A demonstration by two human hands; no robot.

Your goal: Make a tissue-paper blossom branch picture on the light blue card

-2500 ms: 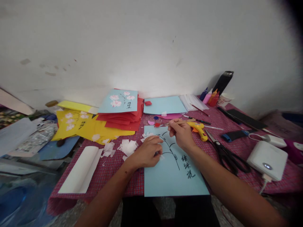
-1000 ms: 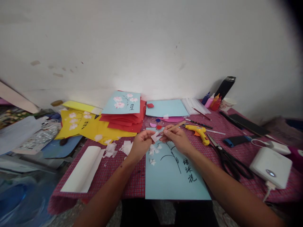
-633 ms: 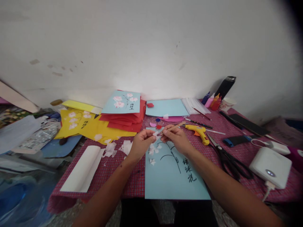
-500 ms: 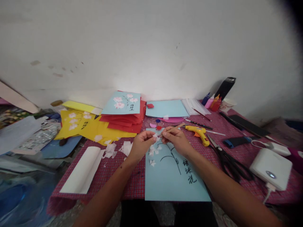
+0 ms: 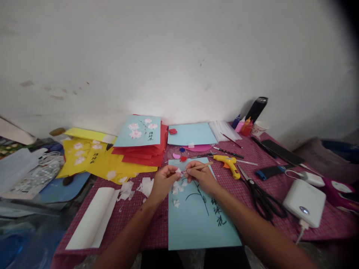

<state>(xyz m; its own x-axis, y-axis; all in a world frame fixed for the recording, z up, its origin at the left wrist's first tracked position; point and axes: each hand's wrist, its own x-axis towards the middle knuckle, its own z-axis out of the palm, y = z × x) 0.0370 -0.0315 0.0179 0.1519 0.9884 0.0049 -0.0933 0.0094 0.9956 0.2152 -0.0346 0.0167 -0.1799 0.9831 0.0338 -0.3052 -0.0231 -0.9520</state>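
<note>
The left hand (image 5: 165,183) partly hides a white scrap (image 5: 178,170); the right hand (image 5: 203,180) covers part of the wooden stick (image 5: 204,165). Well left of both, blue plastic (image 5: 11,244) is blurred and cut off.

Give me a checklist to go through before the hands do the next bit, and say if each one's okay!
1. White paper piece pinched in the left hand: ok.
2. Wooden stick held in the right hand: ok.
3. Blue sheet flat under the hands: ok.
4. Scissors off that sheet: ok, they lie to its right.
5. Paper scraps tidied away: not ok, they lie loose on the checked cloth.
6. Yellow glue gun cool: cannot tell, heat doesn't show.
</note>
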